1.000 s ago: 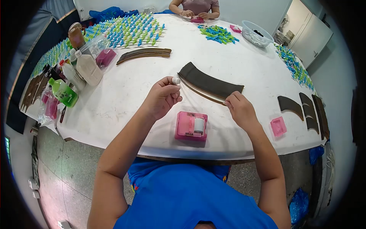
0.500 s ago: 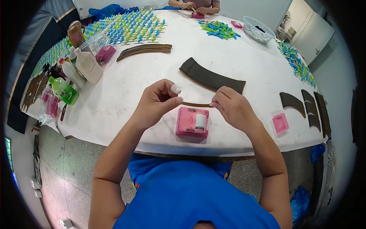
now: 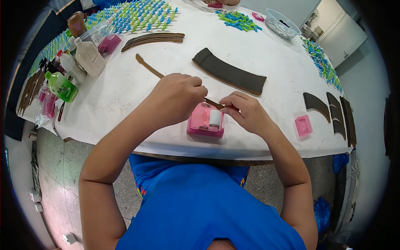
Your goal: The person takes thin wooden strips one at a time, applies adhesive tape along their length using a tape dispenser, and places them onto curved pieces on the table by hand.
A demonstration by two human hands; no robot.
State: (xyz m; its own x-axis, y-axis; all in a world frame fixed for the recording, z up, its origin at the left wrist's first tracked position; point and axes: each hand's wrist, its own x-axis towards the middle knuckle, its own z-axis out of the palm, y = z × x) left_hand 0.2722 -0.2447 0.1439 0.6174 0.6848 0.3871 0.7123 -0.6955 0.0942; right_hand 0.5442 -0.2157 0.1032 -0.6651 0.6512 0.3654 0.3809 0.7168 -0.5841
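A thin, dark brown strip (image 3: 149,66) runs slantwise through both hands above the table. My left hand (image 3: 177,98) is closed around its middle, back of the hand up, and the far end sticks out to the upper left. At the strip's near end, my right hand (image 3: 246,111) pinches it between thumb and fingers. Just below the hands sits a pink dispenser (image 3: 204,130) with a white roll (image 3: 215,118) in it. Behind them lies a wide, curved dark piece (image 3: 229,71) with a light brown edge.
Bottles (image 3: 89,57) and bags crowd the left side. A stack of curved strips (image 3: 153,40) lies behind, near rows of blue and green pieces (image 3: 146,16). To the right are a small pink tray (image 3: 303,126) and dark curved pieces (image 3: 317,107). Another person's hands (image 3: 225,2) show across the table.
My left hand has turned over and moved in towards my right hand, closing on the strip. More of the strip now extends to the upper left. The view has shifted slightly.
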